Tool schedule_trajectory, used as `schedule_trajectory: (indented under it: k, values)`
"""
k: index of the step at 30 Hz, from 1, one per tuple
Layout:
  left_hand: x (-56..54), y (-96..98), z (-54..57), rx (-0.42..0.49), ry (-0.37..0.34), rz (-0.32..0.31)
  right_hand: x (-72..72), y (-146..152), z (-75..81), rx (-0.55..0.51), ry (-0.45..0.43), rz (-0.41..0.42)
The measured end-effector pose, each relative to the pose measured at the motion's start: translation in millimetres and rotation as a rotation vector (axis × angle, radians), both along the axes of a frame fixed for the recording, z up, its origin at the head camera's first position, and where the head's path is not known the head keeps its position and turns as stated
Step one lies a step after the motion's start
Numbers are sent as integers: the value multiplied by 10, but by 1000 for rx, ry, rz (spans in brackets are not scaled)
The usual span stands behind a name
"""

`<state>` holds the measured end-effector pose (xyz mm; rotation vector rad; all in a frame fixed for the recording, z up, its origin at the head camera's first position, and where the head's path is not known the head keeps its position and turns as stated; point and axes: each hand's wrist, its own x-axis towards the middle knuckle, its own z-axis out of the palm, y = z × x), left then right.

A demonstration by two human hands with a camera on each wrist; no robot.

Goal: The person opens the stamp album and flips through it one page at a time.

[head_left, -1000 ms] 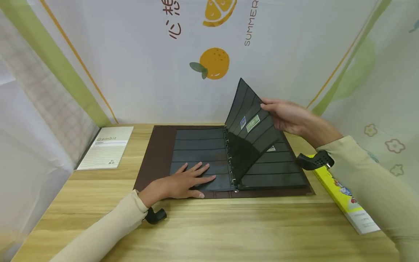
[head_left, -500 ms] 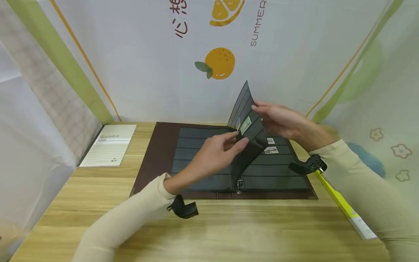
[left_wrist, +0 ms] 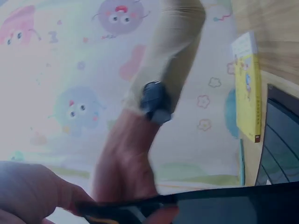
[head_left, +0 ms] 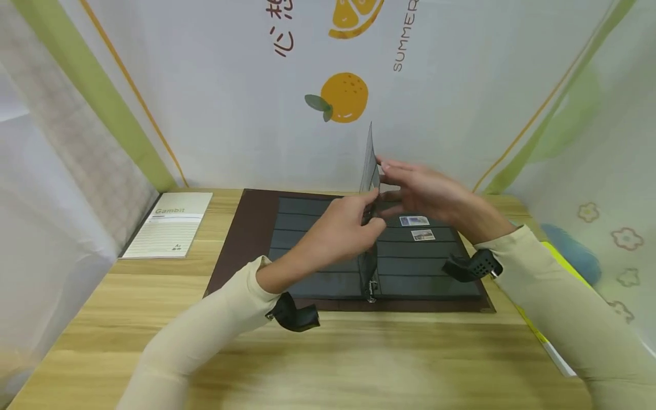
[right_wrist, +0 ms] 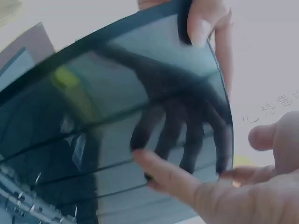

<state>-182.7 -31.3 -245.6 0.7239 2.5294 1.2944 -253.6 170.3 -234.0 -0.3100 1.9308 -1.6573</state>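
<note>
A stamp album (head_left: 230,250) with a dark brown cover lies spread on the wooden table, its black pocket pages held by metal rings (head_left: 372,289). One black page (head_left: 370,162) stands nearly upright, edge-on in the head view. My left hand (head_left: 340,230) pinches this page's outer edge between thumb and fingers. On the page's right side is my right hand (head_left: 427,191); in the right wrist view its fingertips touch the glossy face, with the thumb (right_wrist: 264,136) apart. Two stamps, an upper stamp (head_left: 414,221) and a lower stamp (head_left: 422,235), sit in the right-hand page's strips.
At the back left lies a notepad (head_left: 166,228) marked Gambit. A yellow box or book (left_wrist: 247,88) lies right of the album, mostly behind my right sleeve in the head view. Printed cloth (head_left: 230,114) hangs behind and beside the table.
My left hand has lifted off the left page and taken hold of the raised page's edge. That page has swung leftward to near upright. The right hand's pinch has loosened, and two stamps beneath are uncovered.
</note>
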Motion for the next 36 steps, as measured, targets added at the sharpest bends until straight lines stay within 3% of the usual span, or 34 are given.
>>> schedule_trajectory:
  k: [5,9,13,18,22,27,33,36]
  values:
    - [-26,-317,-48,-2,66,108,62,164,-170,109,137,76]
    - [-40,-717,-173,-61,109,221,195,332,-370,351,291,101]
    - [-46,-1089,-356,-154,119,277,342,458,-653,585,439,124]
    - [-84,-1360,-674,-291,46,283,547,571,-1034,731,568,124]
    - [-168,-1451,-909,-404,-1,239,718,594,-1308,789,619,105]
    - [-226,-1437,-1095,-512,-52,185,836,571,-1591,913,727,67]
    - [-207,-1379,-1177,-616,-100,181,860,562,-1729,936,680,61]
    - [-200,-1362,-1162,-649,-56,172,841,559,-1715,933,665,61]
